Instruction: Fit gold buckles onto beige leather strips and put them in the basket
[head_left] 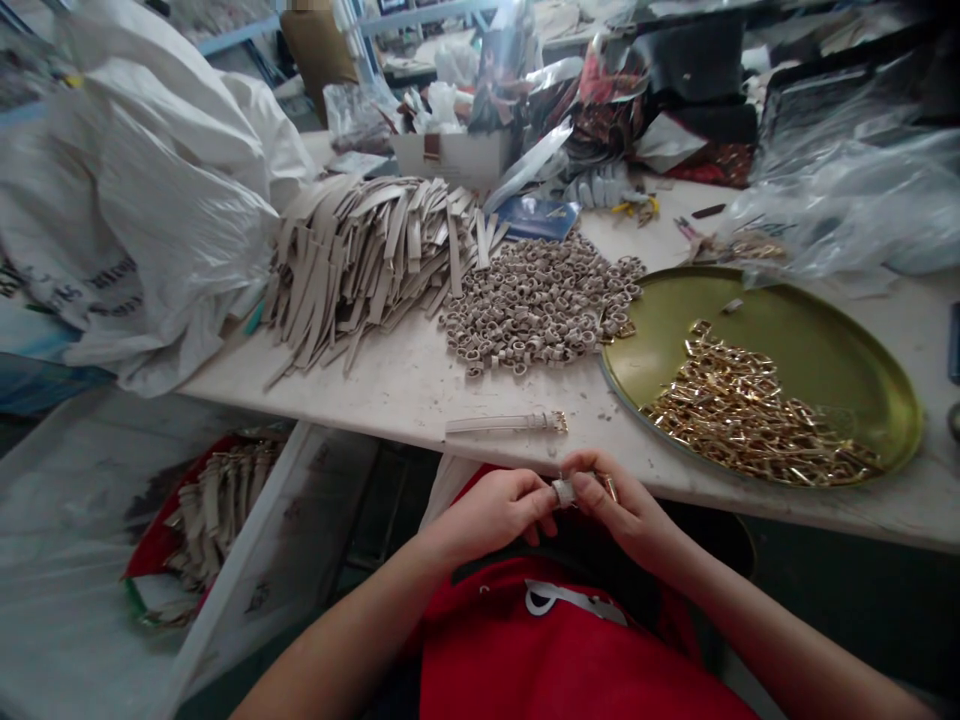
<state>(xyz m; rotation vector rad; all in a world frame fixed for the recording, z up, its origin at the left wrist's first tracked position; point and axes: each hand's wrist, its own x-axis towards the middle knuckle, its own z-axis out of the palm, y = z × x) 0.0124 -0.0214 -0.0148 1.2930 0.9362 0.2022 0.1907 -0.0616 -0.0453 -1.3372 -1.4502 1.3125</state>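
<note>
Just past the table's front edge, my left hand (516,503) and my right hand (611,498) meet, both with fingers closed. Between their fingertips is a short bit of a pale grey strap (564,491). A gold buckle glints by the fingers of my right hand. The rest of this strap is hidden by the hands. On the table above them lies another grey strap (499,424), flat, with a gold buckle at its right end. Farther back are a heap of small grey strap loops (536,305) and a pile of loose grey straps (367,250).
At the right stands a round gold-green tray (810,320) with a mound of gold buckles (757,410). A big white sack (150,190) rises at the left. Below it, a red bag (161,540) holds buckled straps. Plastic bags (870,200) and a white box (450,155) crowd the back.
</note>
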